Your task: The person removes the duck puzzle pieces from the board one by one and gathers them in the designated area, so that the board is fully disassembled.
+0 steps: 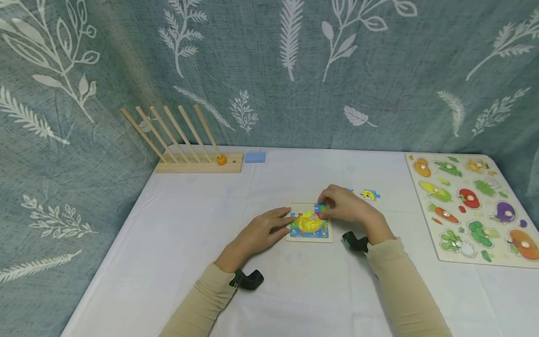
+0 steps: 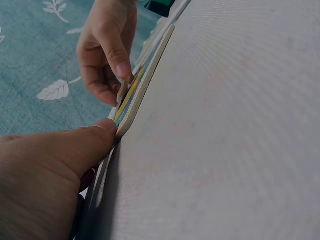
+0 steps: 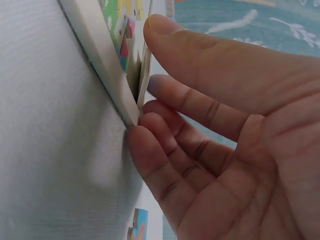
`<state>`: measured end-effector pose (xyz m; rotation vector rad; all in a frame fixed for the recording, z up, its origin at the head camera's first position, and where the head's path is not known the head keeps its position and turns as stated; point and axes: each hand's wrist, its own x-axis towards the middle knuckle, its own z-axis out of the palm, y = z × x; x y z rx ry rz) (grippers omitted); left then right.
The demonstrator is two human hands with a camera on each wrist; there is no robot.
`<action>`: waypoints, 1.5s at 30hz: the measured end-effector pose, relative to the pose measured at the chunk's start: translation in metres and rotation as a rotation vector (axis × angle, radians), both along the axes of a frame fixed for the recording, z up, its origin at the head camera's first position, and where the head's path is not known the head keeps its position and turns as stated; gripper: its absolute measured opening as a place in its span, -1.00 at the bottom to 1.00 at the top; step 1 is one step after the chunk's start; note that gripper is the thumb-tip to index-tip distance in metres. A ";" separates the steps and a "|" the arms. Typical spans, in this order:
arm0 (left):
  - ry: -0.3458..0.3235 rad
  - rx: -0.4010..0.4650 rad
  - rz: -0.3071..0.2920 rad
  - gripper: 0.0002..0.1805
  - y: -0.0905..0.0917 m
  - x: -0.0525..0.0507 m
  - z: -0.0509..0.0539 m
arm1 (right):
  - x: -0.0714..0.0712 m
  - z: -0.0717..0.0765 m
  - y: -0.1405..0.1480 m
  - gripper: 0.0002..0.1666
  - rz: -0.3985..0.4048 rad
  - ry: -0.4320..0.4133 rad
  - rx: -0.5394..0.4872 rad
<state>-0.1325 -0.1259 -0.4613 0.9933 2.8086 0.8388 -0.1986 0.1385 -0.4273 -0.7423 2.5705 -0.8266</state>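
Observation:
A small wooden jigsaw puzzle (image 1: 310, 239) with a yellow picture on blue lies flat on the white table. At its left side my left hand (image 1: 257, 232) rests with fairly straight fingers; the thumb (image 2: 95, 142) touches the board's edge in the left wrist view. My right hand (image 1: 348, 206) is over the upper right corner. Between its thumb and fingers it pinches a thin puzzle piece (image 3: 145, 75), tilted above the tray; its printed face is mostly hidden. Behind that hand lies a loose yellow-and-blue puzzle piece (image 1: 369, 194), with another bit of blue partly covered by the hand.
On the right lies a large vegetable peg board (image 1: 459, 224). A wooden stand (image 1: 198, 167) with several slanted rods and an orange bead (image 1: 221, 159) is at the back left, beside a blue block (image 1: 255, 157). A leaf-patterned curtain (image 1: 294, 112) hangs behind the table.

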 end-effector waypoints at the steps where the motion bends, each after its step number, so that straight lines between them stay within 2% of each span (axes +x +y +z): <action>1: 0.000 0.001 0.000 -0.56 0.000 0.000 0.000 | 0.000 0.000 0.000 -0.65 -0.005 0.001 0.007; 7: -0.003 0.014 -0.003 -0.57 0.000 0.000 0.000 | 0.003 0.004 0.000 -0.62 -0.026 -0.014 0.031; 15: 0.007 0.005 -0.007 -0.56 0.000 -0.001 -0.001 | 0.004 0.006 0.001 -0.65 -0.014 -0.005 0.040; 36: 0.011 0.004 0.003 -0.56 0.000 0.000 0.000 | 0.001 -0.002 0.012 -0.65 0.034 -0.027 0.002; 45: 0.007 0.007 0.007 -0.56 0.000 0.000 -0.002 | 0.001 -0.004 0.014 -0.62 0.000 -0.049 -0.008</action>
